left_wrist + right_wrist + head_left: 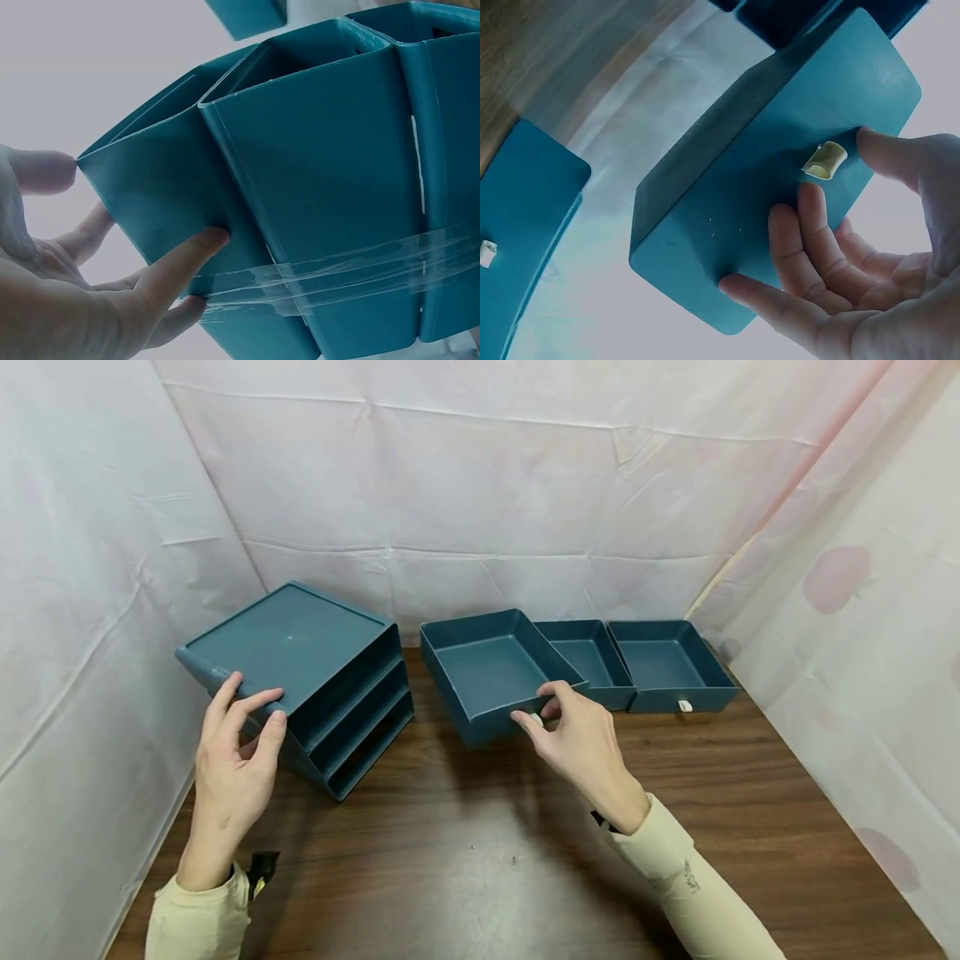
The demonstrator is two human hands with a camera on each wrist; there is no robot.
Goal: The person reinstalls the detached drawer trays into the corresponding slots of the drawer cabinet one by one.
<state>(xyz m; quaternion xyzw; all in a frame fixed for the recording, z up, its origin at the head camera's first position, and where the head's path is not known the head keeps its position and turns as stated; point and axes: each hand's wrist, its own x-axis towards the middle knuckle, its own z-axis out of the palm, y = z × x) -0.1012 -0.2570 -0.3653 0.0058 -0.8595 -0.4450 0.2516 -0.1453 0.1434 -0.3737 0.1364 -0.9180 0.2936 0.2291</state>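
Note:
My right hand [581, 739] pinches the front edge of a dark teal drawer [491, 672], thumb outside near its pull tab [826, 160]. That drawer is raised off the table and tilted, its inside bare. To the left stands a teal drawer cabinet [292, 639] with several slots, their openings facing right and toward me. Fairly straight fingers of my left hand [236, 768] rest on the cabinet's top and side near its front corner. Across the cabinet's side, clear tape [322, 289] shows in the left wrist view.
Two more teal drawers, a middle one [588, 656] and a right one [667, 660], sit side by side at the back of the brown wooden table [420, 877]. A white tab [685, 706] marks the right one's front. Pale cloth [487, 485] hangs behind and at both sides.

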